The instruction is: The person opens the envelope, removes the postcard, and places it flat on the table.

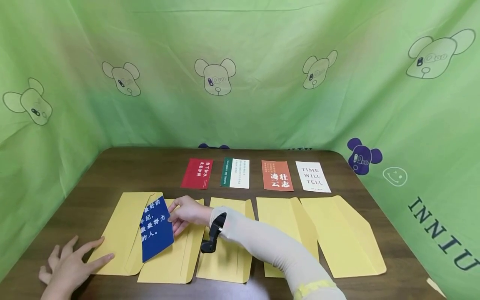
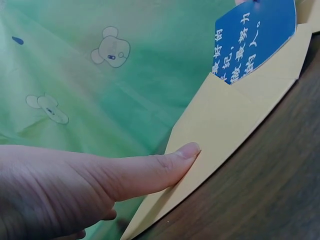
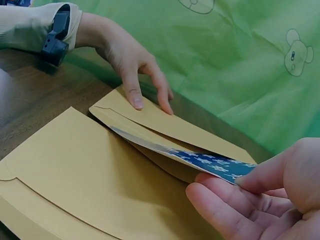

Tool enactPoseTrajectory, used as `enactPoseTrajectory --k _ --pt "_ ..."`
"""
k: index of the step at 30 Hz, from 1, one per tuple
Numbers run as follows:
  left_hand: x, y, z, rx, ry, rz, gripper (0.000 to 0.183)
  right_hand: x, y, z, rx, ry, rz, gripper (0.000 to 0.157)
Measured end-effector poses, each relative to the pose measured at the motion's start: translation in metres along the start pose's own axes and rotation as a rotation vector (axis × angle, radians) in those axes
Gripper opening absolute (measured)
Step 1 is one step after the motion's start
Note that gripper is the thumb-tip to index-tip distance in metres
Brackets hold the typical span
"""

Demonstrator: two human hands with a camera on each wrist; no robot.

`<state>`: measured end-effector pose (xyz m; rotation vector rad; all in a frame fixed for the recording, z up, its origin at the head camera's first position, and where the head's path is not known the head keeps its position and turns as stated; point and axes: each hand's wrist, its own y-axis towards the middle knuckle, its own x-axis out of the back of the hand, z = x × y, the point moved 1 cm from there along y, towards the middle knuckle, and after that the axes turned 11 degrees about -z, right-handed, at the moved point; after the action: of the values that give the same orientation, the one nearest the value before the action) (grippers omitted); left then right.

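My right hand (image 1: pixel 188 211) pinches a dark blue card (image 1: pixel 156 233) with white Chinese characters by its right edge, between thumb and fingers. The card stands tilted, its left edge at the open side of the leftmost yellow envelope (image 1: pixel 116 231). In the right wrist view, the card (image 3: pixel 215 163) slants along the envelope's parted mouth. My left hand (image 1: pixel 69 264) rests at that envelope's left side, thumb and index finger stretched out and pressing on it. The left wrist view shows the thumb (image 2: pixel 150 172) lying on the yellow paper, with the blue card (image 2: pixel 260 37) beyond.
Further yellow envelopes lie in a row to the right, the second one (image 1: pixel 165 273) partly under the card and the last (image 1: pixel 346 237) at the far right. Behind them lie a red card (image 1: pixel 196 174), a green-and-white card (image 1: pixel 238 173), an orange card (image 1: pixel 276 175) and a white card (image 1: pixel 313 177).
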<state>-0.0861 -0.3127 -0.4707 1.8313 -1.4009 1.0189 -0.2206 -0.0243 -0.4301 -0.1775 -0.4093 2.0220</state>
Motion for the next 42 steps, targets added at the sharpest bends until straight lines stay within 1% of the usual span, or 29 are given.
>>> enactPoseTrajectory --k 2,6,8,15,20,27,31,35,42 --pt "0.000 0.000 0.001 0.001 0.002 0.001 0.086 0.002 -0.001 0.001 0.001 -0.002 0.007 0.015" --pt "-0.001 0.000 0.004 0.006 -0.003 0.012 0.086 0.005 -0.004 0.003 0.015 -0.054 0.021 0.013" --pt "-0.001 0.000 0.004 0.008 -0.003 0.019 0.087 0.007 -0.004 0.004 0.015 -0.060 0.025 0.013" --pt "-0.001 0.001 0.004 0.014 -0.003 0.019 0.087 0.014 -0.004 0.007 0.001 -0.090 0.048 0.013" --pt "0.001 -0.001 0.002 0.015 -0.010 0.021 0.087 0.022 -0.001 0.010 0.002 -0.120 0.064 0.012" --pt "0.005 -0.002 -0.005 0.031 0.000 0.054 0.086 0.031 -0.001 0.017 -0.012 -0.175 0.088 0.010" --pt "0.004 -0.001 -0.006 0.046 0.002 0.068 0.087 0.032 0.001 0.018 -0.016 -0.168 0.088 0.011" --pt "0.004 -0.002 -0.005 0.058 -0.001 0.080 0.088 0.034 0.004 0.020 0.004 -0.141 0.079 0.009" --pt "0.006 0.000 -0.005 0.042 -0.014 0.067 0.086 0.038 0.013 0.026 0.028 -0.061 0.040 0.014"
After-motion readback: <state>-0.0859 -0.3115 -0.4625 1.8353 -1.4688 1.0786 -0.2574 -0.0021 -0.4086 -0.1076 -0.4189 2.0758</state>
